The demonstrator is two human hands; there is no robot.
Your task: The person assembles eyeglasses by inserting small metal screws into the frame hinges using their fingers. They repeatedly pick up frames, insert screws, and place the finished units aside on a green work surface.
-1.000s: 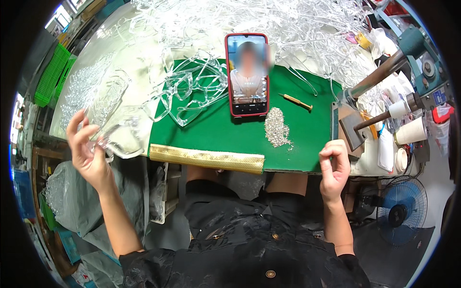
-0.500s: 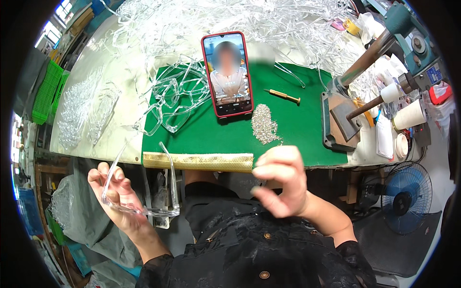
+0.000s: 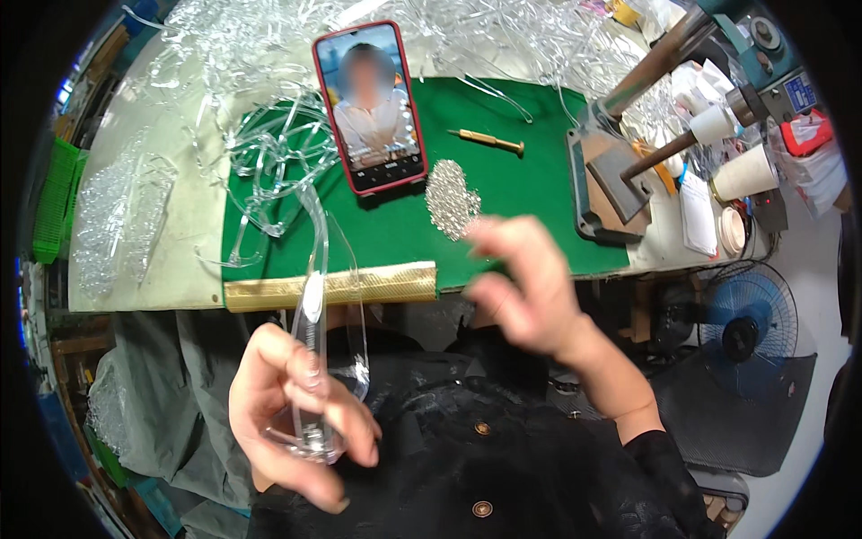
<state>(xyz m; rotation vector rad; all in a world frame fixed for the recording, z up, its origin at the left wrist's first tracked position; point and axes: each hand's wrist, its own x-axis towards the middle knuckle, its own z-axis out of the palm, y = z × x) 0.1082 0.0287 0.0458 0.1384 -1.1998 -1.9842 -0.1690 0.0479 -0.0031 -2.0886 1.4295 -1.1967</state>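
My left hand [image 3: 301,404] is closed around a clear plastic eyeglass frame [image 3: 312,296], whose temples point up toward the table edge. Part of the frame is hidden behind my fingers. My right hand [image 3: 534,292], somewhat blurred, reaches over the front edge of the green mat [image 3: 539,207] with thumb and index finger apart. Its index fingertip lies at the near end of a pile of tiny silvery metal pieces [image 3: 452,198]; they look like small screws. Beyond the pile lies a brass-coloured screwdriver [image 3: 489,142].
A red-cased phone [image 3: 370,117] showing a person stands on the mat. Clear frames [image 3: 278,148] lie tangled left of it, with a large heap [image 3: 485,36] behind. A gold strip [image 3: 341,286] lines the front edge. A bench press [image 3: 620,180] stands right; a fan [image 3: 745,332] is below.
My left hand has moved right and turned the eyeglass frame, its fingers now wrapped round it. My right hand has reached forward to the small metal pieces. The whole view has shifted.
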